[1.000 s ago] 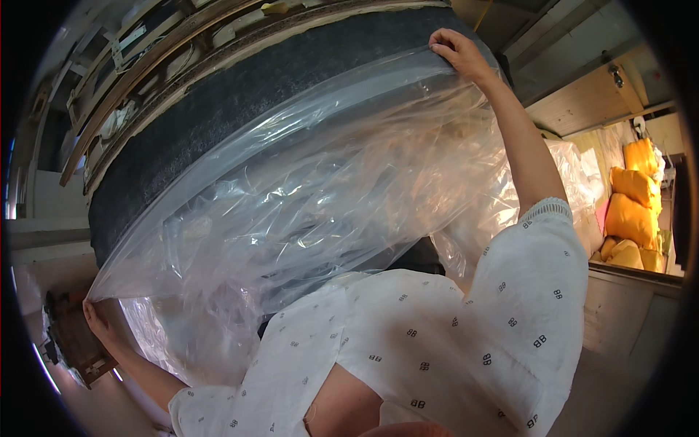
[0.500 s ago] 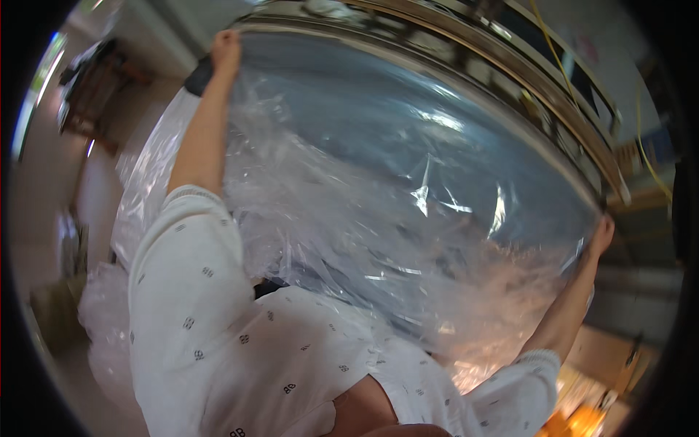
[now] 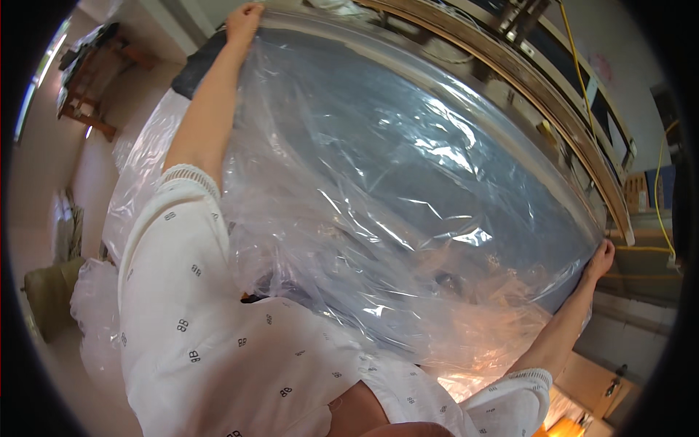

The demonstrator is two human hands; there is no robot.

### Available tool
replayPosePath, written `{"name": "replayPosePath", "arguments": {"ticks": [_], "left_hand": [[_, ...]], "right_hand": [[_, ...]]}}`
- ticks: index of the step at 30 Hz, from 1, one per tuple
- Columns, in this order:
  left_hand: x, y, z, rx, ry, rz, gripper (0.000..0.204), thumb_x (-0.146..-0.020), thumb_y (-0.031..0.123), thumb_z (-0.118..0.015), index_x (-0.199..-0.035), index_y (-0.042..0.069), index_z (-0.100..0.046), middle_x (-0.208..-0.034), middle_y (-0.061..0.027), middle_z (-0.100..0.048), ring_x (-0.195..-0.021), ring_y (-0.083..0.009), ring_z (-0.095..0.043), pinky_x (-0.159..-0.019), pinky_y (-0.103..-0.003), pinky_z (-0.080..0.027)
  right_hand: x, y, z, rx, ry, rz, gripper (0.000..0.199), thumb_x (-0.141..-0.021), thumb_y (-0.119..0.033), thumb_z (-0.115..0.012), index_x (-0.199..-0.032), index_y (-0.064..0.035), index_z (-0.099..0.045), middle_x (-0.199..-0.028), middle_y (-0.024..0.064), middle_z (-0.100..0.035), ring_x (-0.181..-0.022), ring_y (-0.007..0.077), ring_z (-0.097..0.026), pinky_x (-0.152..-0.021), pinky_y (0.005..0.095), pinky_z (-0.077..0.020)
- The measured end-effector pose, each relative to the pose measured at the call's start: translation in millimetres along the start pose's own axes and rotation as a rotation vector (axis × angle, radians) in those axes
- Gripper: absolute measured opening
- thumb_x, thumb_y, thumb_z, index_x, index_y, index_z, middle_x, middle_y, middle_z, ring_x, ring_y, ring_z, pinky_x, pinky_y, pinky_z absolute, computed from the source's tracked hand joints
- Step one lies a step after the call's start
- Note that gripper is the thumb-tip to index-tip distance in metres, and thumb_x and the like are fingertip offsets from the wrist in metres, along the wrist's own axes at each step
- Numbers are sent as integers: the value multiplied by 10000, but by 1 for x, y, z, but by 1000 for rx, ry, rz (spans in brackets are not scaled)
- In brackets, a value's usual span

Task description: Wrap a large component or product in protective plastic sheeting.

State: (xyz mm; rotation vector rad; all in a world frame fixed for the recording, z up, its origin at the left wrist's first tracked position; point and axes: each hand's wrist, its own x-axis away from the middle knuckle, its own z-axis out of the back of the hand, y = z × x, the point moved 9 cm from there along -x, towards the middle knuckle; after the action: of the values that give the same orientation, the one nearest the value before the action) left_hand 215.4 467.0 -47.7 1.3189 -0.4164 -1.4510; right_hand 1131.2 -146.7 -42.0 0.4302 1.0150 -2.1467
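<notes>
A wide, wrinkled sheet of clear plastic film (image 3: 313, 189) is stretched out in front of me, with bright glints along its folds. My left hand (image 3: 244, 25) pinches its far left corner, arm reaching out straight. At the right end of the same edge, my right hand (image 3: 602, 260) is closed on the film too. Through the plastic shows a smooth blue-grey surface (image 3: 349, 95); its material I cannot make out. The near part of the film is bunched and hangs against my white shirt.
Beyond the film's far edge runs a long wooden rail (image 3: 495, 65) of a frame or bench. Yellow cords (image 3: 577, 58) hang at the right. A wooden stand (image 3: 91, 109) holds dark items at the far left. More crumpled plastic (image 3: 98, 313) lies at the lower left.
My left hand has moved a little farther away, and my right hand sits slightly lower in the picture. The clear film's far edge now shows more plainly, with more creases.
</notes>
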Motion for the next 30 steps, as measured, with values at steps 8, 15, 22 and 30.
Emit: {"name": "replayPosePath", "arguments": {"ticks": [8, 15, 22, 30], "left_hand": [[2, 12, 6, -188, 104, -9, 411, -668, 316, -733, -934, 18, -636, -795, -61, -627, -776, -154, -580, -719, -275, -450], [-1, -3, -16, 109, -96, 133, 269, -797, 237, -579, -842, -18, -654, -768, -84, -644, -697, -178, -583, -643, -306, -445], [-9, -40, 15, 439, 112, 364, 226, -826, 122, -495, -924, -51, -603, -798, -120, -619, -665, -187, -610, -518, -252, -456], [-36, -42, 60, -344, 86, 31, 498, -872, 455, -406, -1011, 38, -639, -1038, -211, -616, -947, -343, -589, -826, -453, -413]], "right_hand": [[6, -32, 15, 185, 123, 1, 356, -759, -294, -660, -838, 35, -550, -838, 98, -519, -782, 218, -483, -750, 316, -406], [9, -15, 39, 220, 234, -38, 346, -756, -267, -676, -804, 44, -532, -866, 142, -500, -820, 266, -467, -788, 357, -383], [4, -5, 30, -8, 206, -129, 314, -811, -245, -605, -827, 65, -556, -894, 153, -537, -826, 231, -491, -783, 343, -386], [7, -45, 17, 102, 136, -160, 387, -845, -250, -543, -896, 125, -626, -753, 120, -662, -671, 216, -576, -650, 350, -439]]}}
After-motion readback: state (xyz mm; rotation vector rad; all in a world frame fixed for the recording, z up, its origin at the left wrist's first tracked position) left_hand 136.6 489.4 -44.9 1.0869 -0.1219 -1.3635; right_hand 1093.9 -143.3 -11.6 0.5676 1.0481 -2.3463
